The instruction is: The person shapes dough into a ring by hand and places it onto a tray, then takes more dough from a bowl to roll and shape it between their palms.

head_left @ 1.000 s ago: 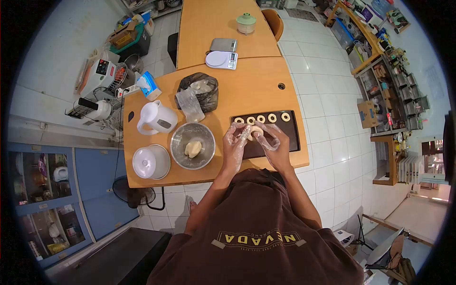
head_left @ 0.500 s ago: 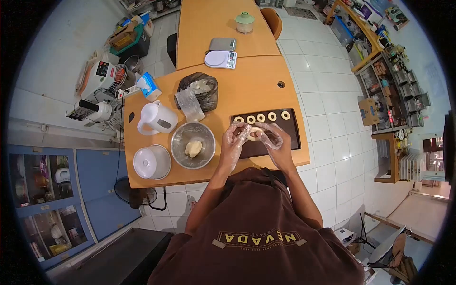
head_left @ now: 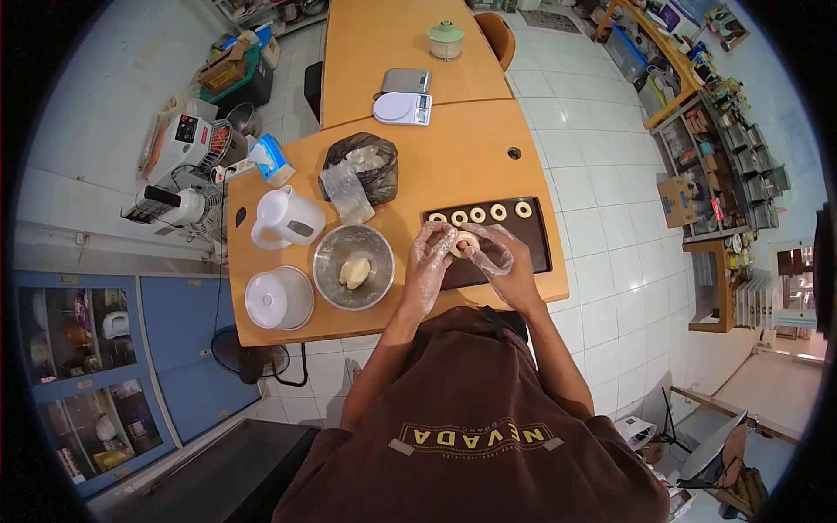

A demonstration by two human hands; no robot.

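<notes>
Between my two hands is a ring of pale dough [head_left: 466, 239], held over a dark baking tray [head_left: 542, 257]. My left hand [head_left: 427, 266], dusted with flour, is closed on the ring's left side. From the right, my right hand [head_left: 506, 266] grips it, with fingertips at its hole; flour covers these fingers too. Along the tray's far edge lies a row of several dough rings [head_left: 478, 215], the leftmost partly hidden by my left hand. Left of my hands, a steel bowl [head_left: 377, 288] holds a lump of dough [head_left: 354, 273].
Near the bowl are a lidded white container [head_left: 277, 298], a white electric kettle [head_left: 292, 218] and a black plastic bag [head_left: 379, 179]. Farther back stand a white kitchen scale [head_left: 401, 108], a grey scale [head_left: 406, 81] and a green-lidded jar [head_left: 445, 42]. A tissue pack [head_left: 272, 161] sits at the table's left edge.
The dough ring has turned to show its hole more openly, and my right fingers have shifted to the hole. Both hands stay over the tray. The view has shifted slightly.
</notes>
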